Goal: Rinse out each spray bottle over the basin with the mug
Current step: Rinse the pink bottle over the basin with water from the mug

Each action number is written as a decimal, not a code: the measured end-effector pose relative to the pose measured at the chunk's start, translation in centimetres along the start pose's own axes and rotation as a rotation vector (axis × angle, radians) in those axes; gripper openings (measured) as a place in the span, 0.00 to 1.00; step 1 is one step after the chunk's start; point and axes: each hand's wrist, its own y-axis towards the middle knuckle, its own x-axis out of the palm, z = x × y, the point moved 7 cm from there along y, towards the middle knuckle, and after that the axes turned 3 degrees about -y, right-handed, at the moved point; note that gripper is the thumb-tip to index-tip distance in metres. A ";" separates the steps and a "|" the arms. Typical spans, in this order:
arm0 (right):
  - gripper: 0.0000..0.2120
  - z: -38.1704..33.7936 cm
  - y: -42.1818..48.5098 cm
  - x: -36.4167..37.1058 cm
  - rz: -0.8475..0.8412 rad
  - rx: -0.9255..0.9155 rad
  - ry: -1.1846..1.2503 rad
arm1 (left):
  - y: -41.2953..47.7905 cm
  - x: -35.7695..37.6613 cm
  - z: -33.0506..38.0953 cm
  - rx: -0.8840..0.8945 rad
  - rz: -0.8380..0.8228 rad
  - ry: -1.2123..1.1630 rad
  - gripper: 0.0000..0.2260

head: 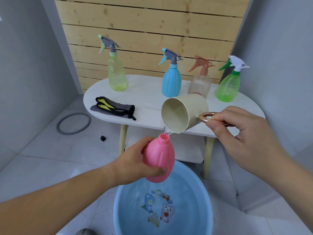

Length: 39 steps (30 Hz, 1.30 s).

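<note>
While the left hand (133, 164) grips the capless pink bottle (158, 160) above the blue basin (122, 209), the right hand (243, 133) pinches the tilted beige mug (184, 114) by its handle, water trickling into the neck.

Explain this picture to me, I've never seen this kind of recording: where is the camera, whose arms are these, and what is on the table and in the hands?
There is no machine here. A person wears one wide-angle camera on the head, which looks down at their own bare arms.

The left hand grips a pink bottle with its spray head off, held over a blue basin on the floor. The right hand pinches the ring handle of a beige mug, tipped so that a thin stream of water runs towards the bottle's open neck.

On the white table behind stand four more spray bottles with their heads on: yellow-green, blue, clear pinkish and green. A grey and yellow cloth lies near the table's left end.
</note>
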 end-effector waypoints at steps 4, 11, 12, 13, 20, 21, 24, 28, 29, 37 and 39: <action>0.11 -0.1 0.0 0.0 0.007 -0.013 -0.027 | 0.1 0.0 -0.2 -0.002 -0.005 -0.001 0.36; 0.09 -0.5 0.0 -0.2 0.022 -0.056 -0.077 | 0.2 0.0 -0.3 -0.006 -0.011 0.007 0.36; 0.09 -0.5 0.0 -0.2 0.025 -0.063 -0.078 | 0.2 0.0 -0.3 -0.007 -0.012 0.007 0.36; 0.09 -0.6 0.0 -0.2 0.028 -0.071 -0.078 | 0.2 0.0 -0.3 -0.007 -0.013 0.007 0.36; 0.12 -0.7 -0.2 0.0 0.019 -0.113 -0.092 | 0.2 0.0 -0.2 -0.003 -0.002 0.017 0.36; 0.12 -0.8 -0.2 0.0 0.015 -0.121 -0.104 | 0.2 0.0 -0.2 -0.003 -0.002 0.018 0.36; 0.12 -0.9 -0.2 0.2 0.006 -0.146 -0.139 | 0.1 0.0 -0.2 -0.001 -0.005 0.025 0.36; 0.13 -1.1 -0.3 0.3 0.019 -0.177 -0.173 | 0.2 0.0 -0.2 -0.002 -0.004 0.023 0.36; 0.13 -1.2 -0.3 0.3 0.019 -0.188 -0.177 | 0.1 0.0 -0.2 -0.004 -0.005 0.025 0.36; 0.13 -1.9 -0.5 0.9 0.004 -0.340 -0.239 | 0.1 0.0 -0.2 -0.011 -0.006 0.017 0.36; 0.13 -2.0 -0.6 1.2 -0.009 -0.387 -0.260 | 0.1 0.0 -0.3 -0.015 -0.008 0.012 0.36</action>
